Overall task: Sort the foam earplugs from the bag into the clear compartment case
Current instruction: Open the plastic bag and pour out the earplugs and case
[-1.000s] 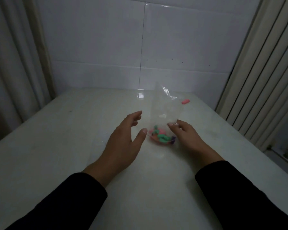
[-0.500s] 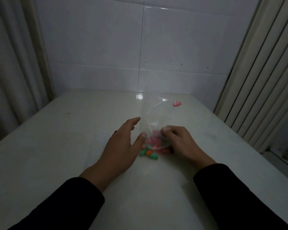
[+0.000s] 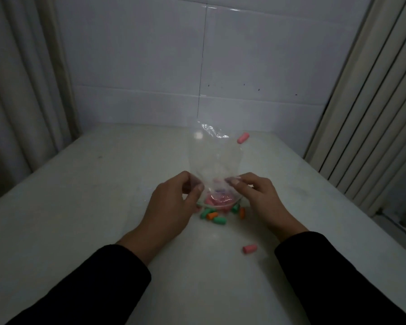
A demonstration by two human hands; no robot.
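On the pale tabletop [image 3: 80, 207] the bag [image 3: 215, 160] looks flimsy and slippery — left hand [image 3: 174, 205] and right hand [image 3: 258, 198] pinch its sides. Beside the bag, spilled earplugs [image 3: 212, 215] look feather-light and squashy — best nipped mid-body.

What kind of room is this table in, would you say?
Probably a plain indoor room at home, perhaps a utility or kitchen corner; I can't be sure. The wall is large glossy white tile, pale curtains hang at both sides, and a bare whitish table stands pushed against the tile.

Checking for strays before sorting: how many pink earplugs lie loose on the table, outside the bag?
2: one pink earplug beyond the bag, one near the right sleeve. More pink ones sit inside the bag.
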